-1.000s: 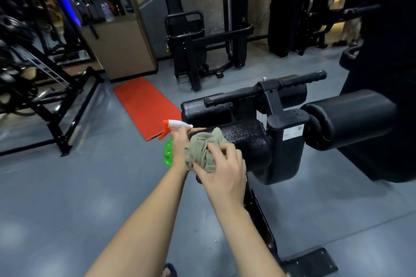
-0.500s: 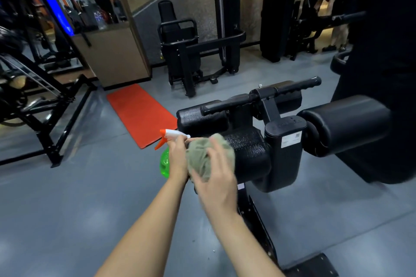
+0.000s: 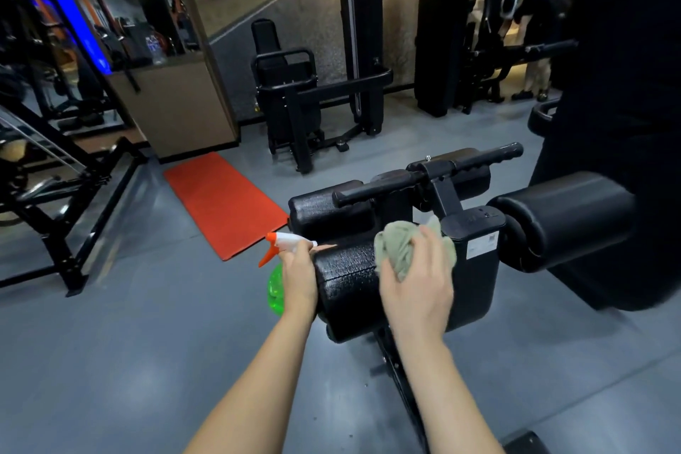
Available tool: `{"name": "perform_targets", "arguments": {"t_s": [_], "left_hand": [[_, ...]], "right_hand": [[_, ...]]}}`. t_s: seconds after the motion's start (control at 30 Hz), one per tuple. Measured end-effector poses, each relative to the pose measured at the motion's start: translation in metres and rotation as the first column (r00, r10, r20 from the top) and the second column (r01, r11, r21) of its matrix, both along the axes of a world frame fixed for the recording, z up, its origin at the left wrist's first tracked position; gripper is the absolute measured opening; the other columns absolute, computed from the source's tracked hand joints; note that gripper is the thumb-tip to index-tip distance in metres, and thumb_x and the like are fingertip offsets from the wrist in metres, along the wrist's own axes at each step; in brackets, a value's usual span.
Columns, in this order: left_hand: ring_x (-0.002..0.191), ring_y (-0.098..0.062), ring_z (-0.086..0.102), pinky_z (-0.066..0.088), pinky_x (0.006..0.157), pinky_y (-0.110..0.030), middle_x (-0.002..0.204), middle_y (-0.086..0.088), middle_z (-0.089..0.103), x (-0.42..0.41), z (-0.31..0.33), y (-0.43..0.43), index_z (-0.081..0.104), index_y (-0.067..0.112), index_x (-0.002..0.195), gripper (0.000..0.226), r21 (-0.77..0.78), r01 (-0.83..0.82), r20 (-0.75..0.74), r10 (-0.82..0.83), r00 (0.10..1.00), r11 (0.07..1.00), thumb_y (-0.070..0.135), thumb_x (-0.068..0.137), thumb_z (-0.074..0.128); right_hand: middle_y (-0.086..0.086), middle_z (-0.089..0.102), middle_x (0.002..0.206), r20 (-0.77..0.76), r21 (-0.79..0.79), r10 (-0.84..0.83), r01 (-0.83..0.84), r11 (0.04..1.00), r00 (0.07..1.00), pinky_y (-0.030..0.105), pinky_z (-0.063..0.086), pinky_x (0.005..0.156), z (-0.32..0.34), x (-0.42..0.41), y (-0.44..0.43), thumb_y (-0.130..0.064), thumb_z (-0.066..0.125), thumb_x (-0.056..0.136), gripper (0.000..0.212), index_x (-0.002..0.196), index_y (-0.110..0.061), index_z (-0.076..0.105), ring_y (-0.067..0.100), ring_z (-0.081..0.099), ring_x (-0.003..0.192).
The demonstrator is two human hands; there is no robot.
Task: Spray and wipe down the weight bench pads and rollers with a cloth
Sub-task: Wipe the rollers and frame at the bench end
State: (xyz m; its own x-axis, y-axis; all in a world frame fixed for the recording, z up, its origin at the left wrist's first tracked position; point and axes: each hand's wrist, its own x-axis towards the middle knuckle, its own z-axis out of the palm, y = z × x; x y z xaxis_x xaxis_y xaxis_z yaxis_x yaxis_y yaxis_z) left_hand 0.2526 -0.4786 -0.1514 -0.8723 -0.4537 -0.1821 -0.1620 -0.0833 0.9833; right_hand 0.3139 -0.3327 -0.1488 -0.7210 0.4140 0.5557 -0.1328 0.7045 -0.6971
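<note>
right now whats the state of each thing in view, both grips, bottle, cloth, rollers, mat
left grip, holds the spray bottle
green plastic spray bottle with white and orange head, upright beside the near roller's left end
right grip, presses the cloth down
bunched grey-green cloth, on the near roller
near black padded roller, glossy, under the cloth
right black padded roller, untouched
orange floor mat, lying flat

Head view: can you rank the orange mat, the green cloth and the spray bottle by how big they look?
Largest: orange mat.
Then cloth and spray bottle: look alike, each partly covered, so no ranking.
</note>
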Motion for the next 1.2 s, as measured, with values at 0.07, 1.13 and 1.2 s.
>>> {"name": "perform_targets", "arguments": {"t_s": [0.07,1.13,1.2], "left_hand": [[0.091,-0.024,0.064,0.043,0.069,-0.031,0.098,-0.007,0.067,-0.001,0.002,-0.001,0.054,0.016,0.117,0.03,0.025,0.012,0.005,-0.012,1.0,1.0,0.033,0.091,0.055],[0.096,-0.027,0.067,0.051,0.086,-0.042,0.098,-0.006,0.068,-0.002,-0.003,-0.004,0.051,0.016,0.13,0.065,0.126,0.042,0.068,-0.051,0.996,0.991,0.047,0.073,0.053],[0.096,-0.028,0.067,0.05,0.096,-0.049,0.098,-0.005,0.068,-0.006,-0.007,-0.005,0.048,0.017,0.135,0.078,0.173,0.071,0.066,-0.083,0.994,0.982,0.054,0.067,0.053]], "right_hand": [[0.009,0.058,0.135,-0.004,0.06,0.121,-0.12,0.991,0.993,0.051,0.053,0.099,0.003,0.002,-0.019,-0.025,0.08,0.08,0.051,0.124,-0.009,0.059,0.03,0.051,0.129],[-0.006,0.05,0.149,-0.026,-0.043,0.287,-0.288,0.957,0.958,0.051,0.042,0.111,-0.013,0.039,-0.021,-0.023,0.069,0.087,0.052,0.136,-0.025,0.052,0.016,0.044,0.141],[-0.013,0.047,0.148,0.009,-0.046,0.404,-0.404,0.914,0.915,0.043,0.039,0.113,-0.009,0.043,-0.031,-0.015,0.069,0.08,0.053,0.129,-0.029,0.055,0.01,0.04,0.141]]}}
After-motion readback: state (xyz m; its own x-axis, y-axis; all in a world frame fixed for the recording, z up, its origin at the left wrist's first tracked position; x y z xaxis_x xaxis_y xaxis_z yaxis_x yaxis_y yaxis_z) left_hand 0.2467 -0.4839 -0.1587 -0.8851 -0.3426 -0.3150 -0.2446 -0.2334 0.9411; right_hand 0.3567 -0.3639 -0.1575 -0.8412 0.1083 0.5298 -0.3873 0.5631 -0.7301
